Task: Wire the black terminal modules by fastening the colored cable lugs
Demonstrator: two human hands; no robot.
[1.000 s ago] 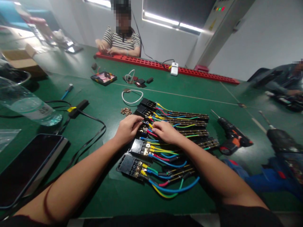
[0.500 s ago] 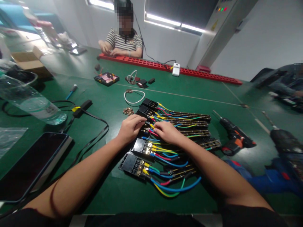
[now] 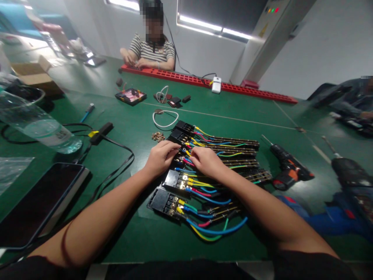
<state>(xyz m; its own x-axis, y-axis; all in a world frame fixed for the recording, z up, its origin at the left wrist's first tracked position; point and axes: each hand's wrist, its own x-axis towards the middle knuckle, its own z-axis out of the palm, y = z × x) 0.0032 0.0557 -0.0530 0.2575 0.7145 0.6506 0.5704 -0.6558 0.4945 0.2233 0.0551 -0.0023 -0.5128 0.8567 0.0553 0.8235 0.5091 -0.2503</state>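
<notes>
A stack of black terminal blocks (image 3: 171,181) with yellow, red, blue and green wires (image 3: 208,196) and dark strips lies on the green table. My left hand (image 3: 160,157) rests curled on the middle block, its fingertips pinched at a wire lug. My right hand (image 3: 205,161) faces it, fingers pinched on the coloured wire ends at the same block. What the fingertips hold is too small to name.
A pile of small screws (image 3: 157,136) and a white cable loop (image 3: 165,118) lie just beyond. A cordless driver (image 3: 287,167) lies at right, a water bottle (image 3: 40,128) and tablet (image 3: 37,202) at left. Another person sits across the table; a second person is at far right.
Both hands have shifted slightly on the middle block, the fingertips drawing a little closer together. The view has barely moved.
</notes>
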